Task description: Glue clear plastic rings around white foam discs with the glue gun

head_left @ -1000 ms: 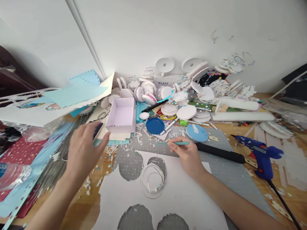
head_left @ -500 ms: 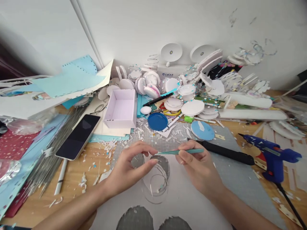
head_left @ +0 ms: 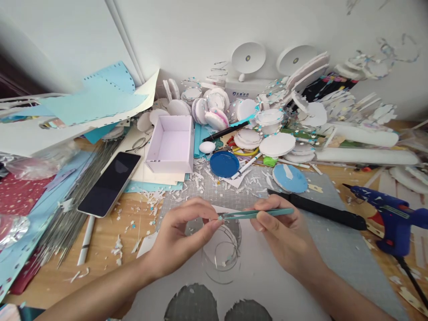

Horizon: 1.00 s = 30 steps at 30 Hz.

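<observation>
My right hand (head_left: 281, 234) grips a pair of teal tweezers (head_left: 257, 214), held level and pointing left. My left hand (head_left: 187, 232) pinches thumb and forefinger at the tweezers' tip; whatever sits between them is too small to make out. Both hands hover over a clear plastic ring (head_left: 221, 254) that stands on a white sheet (head_left: 267, 276) with round holes cut in it. The sheet lies on a grey cutting mat (head_left: 334, 249).
A phone (head_left: 110, 183) lies at the left by a bundle of thin wires (head_left: 72, 214). An open white box (head_left: 170, 143), a blue lid (head_left: 224, 163) and heaps of white discs (head_left: 277, 144) crowd the back. A black tool (head_left: 321, 208) and a blue glue gun (head_left: 389, 216) lie at the right.
My left hand left the phone and came right to meet the tweezers' tip. The right hand lifted the tweezers slightly toward me. The view tilted down.
</observation>
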### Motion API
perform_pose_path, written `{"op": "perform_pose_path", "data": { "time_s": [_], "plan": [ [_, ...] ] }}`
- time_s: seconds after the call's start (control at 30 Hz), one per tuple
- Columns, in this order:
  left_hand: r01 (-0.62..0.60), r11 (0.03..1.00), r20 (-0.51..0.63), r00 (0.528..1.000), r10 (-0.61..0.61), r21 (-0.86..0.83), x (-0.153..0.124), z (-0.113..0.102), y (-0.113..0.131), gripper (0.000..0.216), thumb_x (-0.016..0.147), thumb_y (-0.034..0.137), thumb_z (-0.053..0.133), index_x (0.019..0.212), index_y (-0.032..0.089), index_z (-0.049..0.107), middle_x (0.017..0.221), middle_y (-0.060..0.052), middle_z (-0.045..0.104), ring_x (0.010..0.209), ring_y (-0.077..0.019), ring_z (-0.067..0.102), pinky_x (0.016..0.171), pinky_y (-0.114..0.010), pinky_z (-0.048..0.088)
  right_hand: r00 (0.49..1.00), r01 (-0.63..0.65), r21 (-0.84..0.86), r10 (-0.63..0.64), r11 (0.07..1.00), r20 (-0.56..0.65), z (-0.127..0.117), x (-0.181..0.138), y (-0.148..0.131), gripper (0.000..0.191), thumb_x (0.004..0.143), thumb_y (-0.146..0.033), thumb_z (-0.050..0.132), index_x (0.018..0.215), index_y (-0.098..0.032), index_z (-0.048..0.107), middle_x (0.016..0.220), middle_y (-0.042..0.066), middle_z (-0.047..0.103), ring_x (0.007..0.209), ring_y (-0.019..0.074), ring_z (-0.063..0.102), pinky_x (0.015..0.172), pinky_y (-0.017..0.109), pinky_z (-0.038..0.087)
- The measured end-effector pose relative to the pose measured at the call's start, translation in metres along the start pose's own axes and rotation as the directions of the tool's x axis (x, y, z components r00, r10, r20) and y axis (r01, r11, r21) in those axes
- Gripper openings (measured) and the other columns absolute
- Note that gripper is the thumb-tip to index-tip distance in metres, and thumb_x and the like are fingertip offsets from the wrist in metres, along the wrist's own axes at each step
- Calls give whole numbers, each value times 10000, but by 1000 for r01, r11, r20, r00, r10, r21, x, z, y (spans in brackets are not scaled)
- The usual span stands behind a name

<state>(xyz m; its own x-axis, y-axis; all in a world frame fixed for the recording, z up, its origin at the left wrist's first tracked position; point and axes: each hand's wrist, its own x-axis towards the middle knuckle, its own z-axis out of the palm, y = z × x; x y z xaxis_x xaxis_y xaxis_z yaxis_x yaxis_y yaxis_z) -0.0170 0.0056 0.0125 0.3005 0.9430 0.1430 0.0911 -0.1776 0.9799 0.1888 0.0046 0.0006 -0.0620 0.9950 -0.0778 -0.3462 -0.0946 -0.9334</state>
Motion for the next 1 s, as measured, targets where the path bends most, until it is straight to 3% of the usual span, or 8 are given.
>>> {"op": "perform_pose_path", "data": {
  "time_s": [0.23, 0.77, 0.9, 0.97, 1.0],
  "plan": [
    [6, 999, 38, 999, -4, -53, 0, 0, 0, 106, 819, 106, 651, 807, 184, 722, 789, -32, 663, 759, -152, 603, 722, -289, 473, 999, -1, -49, 3, 999, 44, -4, -2, 3, 67, 749, -286, 745, 750, -258, 683, 622, -27, 587, 539, 85, 506, 521, 233, 435],
    [49, 999, 55, 997, -49, -3, 4, 0, 0, 85, 834, 159, 642, 794, 181, 714, 790, -46, 672, 759, -165, 612, 726, -301, 474, 1000, -9, -42, 8, 999, -8, -2, 1, -2, 119, 723, -309, 756, 716, -241, 658, 563, -40, 534, 485, 87, 487, 523, 267, 466],
    [58, 998, 30, 998, -57, -7, 5, -1, 2, 104, 839, 180, 635, 775, 179, 716, 778, -49, 671, 762, -170, 608, 723, -297, 472, 987, 142, -160, -153, 977, -53, -5, 2, -7, 90, 745, -311, 736, 725, -259, 665, 601, -21, 562, 514, 118, 546, 533, 301, 505],
    [59, 998, 40, 997, -59, -1, 5, -2, 4, 152, 859, 205, 609, 766, 179, 727, 762, -49, 667, 743, -167, 600, 704, -289, 463, 937, 325, -337, -350, 884, -14, -6, 0, -15, 70, 787, -217, 691, 789, -286, 680, 673, 3, 631, 618, 159, 626, 568, 317, 530],
    [62, 998, 51, 997, -62, 3, 4, -2, 5, 181, 871, 225, 594, 767, 179, 735, 739, -46, 660, 714, -160, 588, 680, -281, 454, 890, 433, -438, -450, 788, 69, -5, -2, -20, 158, 792, -155, 673, 844, -304, 686, 722, 9, 670, 677, 174, 655, 596, 325, 543]
  ]
}}
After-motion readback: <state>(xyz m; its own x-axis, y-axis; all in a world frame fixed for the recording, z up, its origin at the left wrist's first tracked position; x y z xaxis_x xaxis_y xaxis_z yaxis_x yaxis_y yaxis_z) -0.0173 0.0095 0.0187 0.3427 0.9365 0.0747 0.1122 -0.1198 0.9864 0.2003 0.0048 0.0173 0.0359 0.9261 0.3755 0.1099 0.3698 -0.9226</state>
